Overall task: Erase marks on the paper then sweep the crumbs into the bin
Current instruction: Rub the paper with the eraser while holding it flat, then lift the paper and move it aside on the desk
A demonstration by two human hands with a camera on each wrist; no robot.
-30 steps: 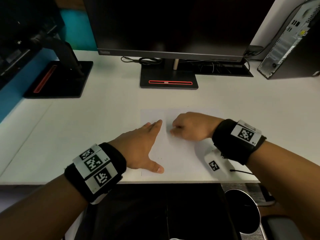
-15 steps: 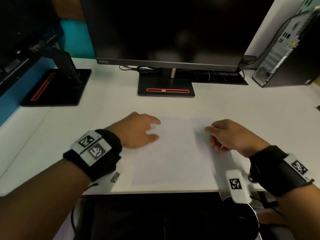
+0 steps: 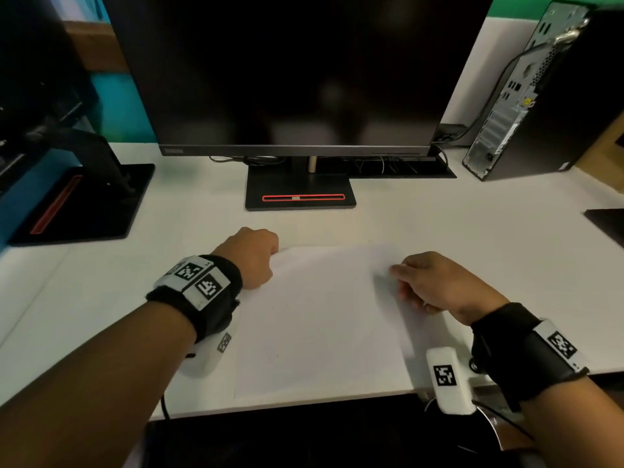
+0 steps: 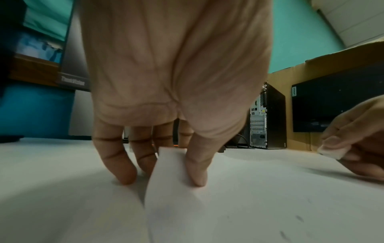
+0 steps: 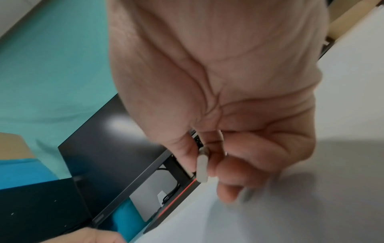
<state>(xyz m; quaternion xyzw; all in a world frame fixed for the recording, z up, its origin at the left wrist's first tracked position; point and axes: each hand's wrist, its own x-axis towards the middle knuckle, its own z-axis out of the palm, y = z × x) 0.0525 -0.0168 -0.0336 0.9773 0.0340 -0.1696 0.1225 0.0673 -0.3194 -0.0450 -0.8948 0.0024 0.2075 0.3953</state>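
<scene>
A white sheet of paper (image 3: 320, 319) lies on the white desk (image 3: 472, 238), near its front edge. My left hand (image 3: 253, 258) is at the sheet's far left corner. In the left wrist view the thumb and fingers (image 4: 126, 171) pinch that corner (image 4: 170, 157) and hold it slightly lifted. My right hand (image 3: 405, 278) hovers at the sheet's right edge and pinches a small white eraser (image 5: 202, 166) between thumb and fingers; the eraser (image 4: 332, 152) also shows in the left wrist view. Faint dark specks (image 4: 299, 218) lie on the paper. The round bin's rim (image 3: 496, 430) shows below the desk edge, at the lower right.
A large monitor on a black stand (image 3: 300, 194) stands behind the paper, with cables under it. A second monitor stand (image 3: 81, 204) is at the far left. A PC tower (image 3: 526, 106) stands at the back right, and a dark flat object (image 3: 607, 224) lies at the right edge.
My left hand left its flat rest on the paper, moved to the far left corner and pinched it. My right hand, holding the eraser, moved from mid-sheet to the right edge.
</scene>
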